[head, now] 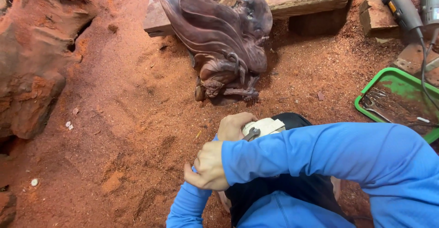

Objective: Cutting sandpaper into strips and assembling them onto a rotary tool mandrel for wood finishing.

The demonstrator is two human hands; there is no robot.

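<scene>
Hands meet over the lap: left hand closed on a taped tool handle, right hand pinching beside it, dark wood carving at twelve o'clock on sawdust-covered floor.

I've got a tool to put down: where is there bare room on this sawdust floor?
Free: the sawdust between the rough root block and the dark carving. Crowded: right side, with green tray, grinders and wood blocks.

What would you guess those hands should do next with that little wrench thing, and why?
Probably keep turning the small wrench. The left hand grips the pale tool head with the wrench seated on it, while the right hand crosses over, so the fitting looks unfinished.
</scene>
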